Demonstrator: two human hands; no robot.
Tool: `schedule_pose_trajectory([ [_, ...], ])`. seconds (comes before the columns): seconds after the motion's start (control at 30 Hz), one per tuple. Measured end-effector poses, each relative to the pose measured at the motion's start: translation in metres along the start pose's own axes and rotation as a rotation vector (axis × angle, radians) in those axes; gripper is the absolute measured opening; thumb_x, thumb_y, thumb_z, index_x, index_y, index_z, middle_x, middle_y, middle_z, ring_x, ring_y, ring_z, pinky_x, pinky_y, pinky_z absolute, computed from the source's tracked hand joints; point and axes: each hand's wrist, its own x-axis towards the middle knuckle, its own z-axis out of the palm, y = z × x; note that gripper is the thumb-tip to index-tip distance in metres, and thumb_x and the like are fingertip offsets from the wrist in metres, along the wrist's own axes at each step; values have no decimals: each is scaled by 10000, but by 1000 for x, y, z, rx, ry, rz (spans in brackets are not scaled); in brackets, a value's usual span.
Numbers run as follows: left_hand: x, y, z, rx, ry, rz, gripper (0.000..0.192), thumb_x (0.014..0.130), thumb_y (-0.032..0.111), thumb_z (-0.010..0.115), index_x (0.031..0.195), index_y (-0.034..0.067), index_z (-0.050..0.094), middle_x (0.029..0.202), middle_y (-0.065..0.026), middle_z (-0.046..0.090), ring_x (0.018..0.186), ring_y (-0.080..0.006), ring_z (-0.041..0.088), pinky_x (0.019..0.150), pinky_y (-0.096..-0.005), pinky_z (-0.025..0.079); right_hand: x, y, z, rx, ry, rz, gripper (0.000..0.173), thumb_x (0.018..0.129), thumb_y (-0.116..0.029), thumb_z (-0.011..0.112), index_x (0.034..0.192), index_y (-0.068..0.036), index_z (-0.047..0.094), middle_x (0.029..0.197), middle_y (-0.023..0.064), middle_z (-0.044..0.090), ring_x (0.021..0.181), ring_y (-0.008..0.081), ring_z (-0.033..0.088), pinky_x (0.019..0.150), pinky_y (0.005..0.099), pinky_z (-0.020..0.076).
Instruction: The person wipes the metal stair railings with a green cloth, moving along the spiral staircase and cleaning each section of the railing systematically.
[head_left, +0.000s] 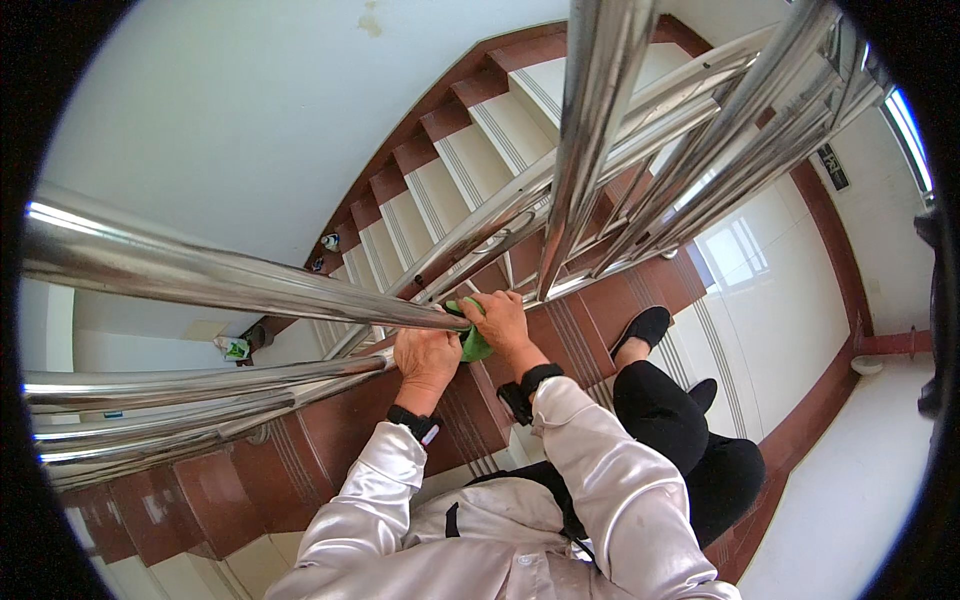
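Observation:
Both hands are at a stainless steel stair baluster (247, 289) whose lower part ends between them. A green cloth (476, 343) is pressed around its end by my right hand (501, 322), with the fingers curled over the cloth. Just left of it, my left hand (427, 358) is wrapped about the metal bar, its fingers mostly hidden behind it. Whether the left fingers also touch the cloth cannot be told. Each wrist wears a black band.
More steel balusters (600, 150) rise at the upper right, others (210, 379) at the left. Red and cream tiled steps (442, 172) lie beyond the railing. A small bottle (331, 241) stands by the wall; a green and white packet (234, 347) lies lower down.

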Motion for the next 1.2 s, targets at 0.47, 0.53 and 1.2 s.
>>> schedule_pose_trajectory([
  [0.47, -11, 9, -15, 39, -184, 66, 217, 853, 206, 694, 1008, 56, 671, 981, -127, 640, 974, -317, 596, 846, -447, 440, -33, -15, 27, 310, 613, 874, 341, 939, -238, 655, 1154, -10, 523, 1122, 242, 536, 1082, 447, 500, 945, 509, 404],
  [0.53, -12, 8, -15, 21, -196, 70, 232, 851, 217, 704, 1007, 49, 668, 966, -128, 636, 959, -319, 593, 844, -448, 436, -36, -10, 39, 470, 645, 939, 338, 942, -216, 649, 1146, 17, 514, 1103, 265, 554, 1072, 466, 522, 944, 516, 411],
  [1.2, -12, 8, -23, 18, -286, 63, 383, 795, 225, 774, 1089, 11, 655, 1073, -154, 624, 1064, -328, 561, 919, -445, 420, -13, 113, -53, 1414, 603, 940, 360, 996, -314, 649, 1165, 4, 648, 1062, 102, 693, 893, 228, 673, 768, 380, 544],
])
